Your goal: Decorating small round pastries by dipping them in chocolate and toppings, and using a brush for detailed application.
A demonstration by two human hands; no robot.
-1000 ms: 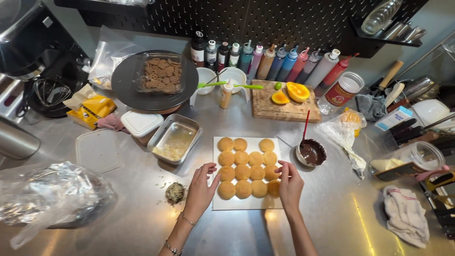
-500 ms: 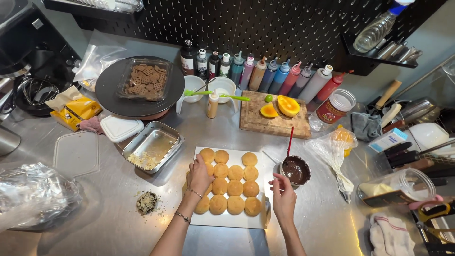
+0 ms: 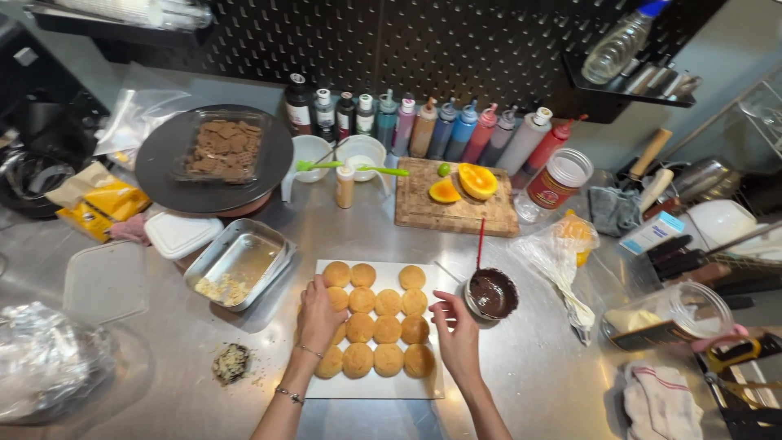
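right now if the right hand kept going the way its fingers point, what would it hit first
The right hand points up and a little left, toward the far side of the counter. The first thing in that line looks like the golden round cookies on the white sheet; its height above them is unclear, so it might pass over them.

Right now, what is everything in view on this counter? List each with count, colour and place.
round cookies: about fourteen, golden, on a white sheet, centre
chocolate bowl: one, dark brown, red-handled tool in it, right of sheet
metal tray: one, crumbs inside, left of sheet
cutting board: one, wooden, orange fruit halves on it
squeeze bottles: a row, mixed colours, along the back
dark round platter: one, holds brown biscuits, back left
foil bundle: one, silver, front left
left hand: on left cookies
right hand: at sheet's right edge
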